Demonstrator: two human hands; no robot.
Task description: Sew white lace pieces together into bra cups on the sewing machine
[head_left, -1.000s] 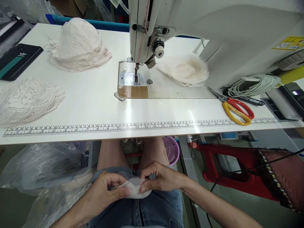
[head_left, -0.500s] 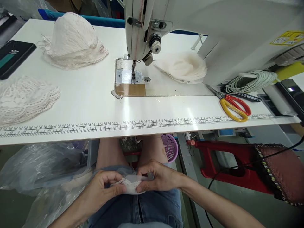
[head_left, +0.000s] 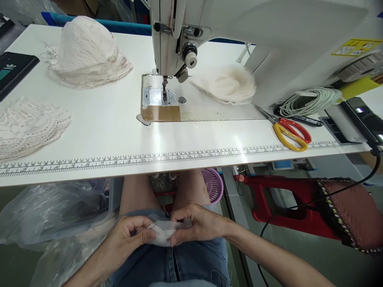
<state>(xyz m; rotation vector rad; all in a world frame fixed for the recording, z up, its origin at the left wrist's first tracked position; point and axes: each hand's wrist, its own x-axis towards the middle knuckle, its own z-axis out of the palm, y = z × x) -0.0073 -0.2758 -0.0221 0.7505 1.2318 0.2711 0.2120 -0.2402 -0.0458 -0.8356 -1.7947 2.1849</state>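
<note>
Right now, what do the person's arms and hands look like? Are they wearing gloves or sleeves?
No gloves and no sleeves. The left hand and the right hand are both bare, and so are the forearms as far as the picture shows. No rings, watch or bracelets show on them. The only clothing in view is blue denim shorts on the lap below the hands.

A white table (head_left: 113,127) with a printed ruler (head_left: 167,156) along its near edge is lit brightly from above, glare showing near its middle. A sewing machine (head_left: 239,36) is mounted toward the far edge. Below, a grey floor (head_left: 299,255) is seen, with a red stool (head_left: 287,199) at right, a purple basket (head_left: 213,185) under the table and plastic bags (head_left: 50,211) at left.
</note>
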